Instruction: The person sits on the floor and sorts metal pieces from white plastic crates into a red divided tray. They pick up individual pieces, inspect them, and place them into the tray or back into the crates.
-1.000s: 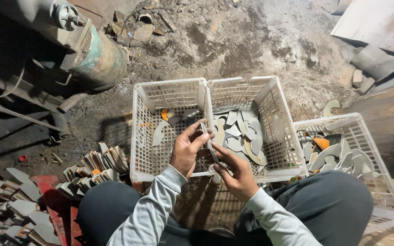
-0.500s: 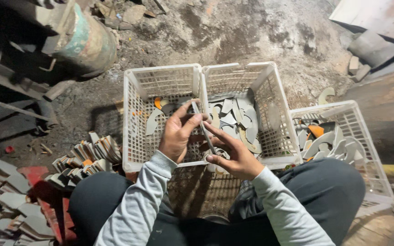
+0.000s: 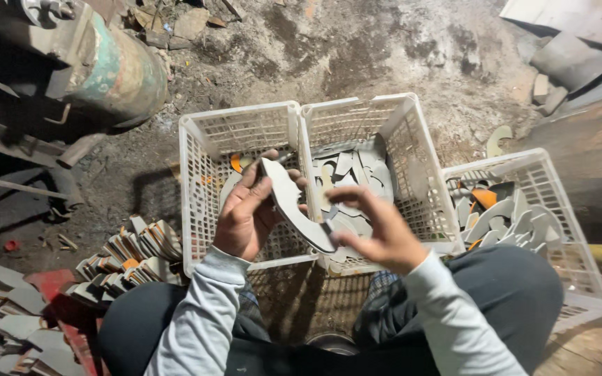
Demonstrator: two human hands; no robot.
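Observation:
Both my hands hold one curved grey metal blade [image 3: 292,205] over the white plastic crates. My left hand [image 3: 249,212] grips its upper end above the left crate [image 3: 196,167], which holds a few pieces with orange marks. My right hand [image 3: 377,230] pinches the lower end near the wall between the left crate and the middle crate [image 3: 419,150], where several similar grey curved blades lie. My grey sleeves and dark trousers fill the bottom of the view.
A third white crate [image 3: 566,230] at the right holds more curved pieces, some orange. Stacks of flat metal blanks [image 3: 127,254] lie at the left on the dirt floor. A large rusty machine cylinder [image 3: 116,73] stands at upper left; metal scrap at upper right.
The blade has turned in my hands and now shows its broad flat face. My right hand has shifted to its lower end. The view has dropped slightly.

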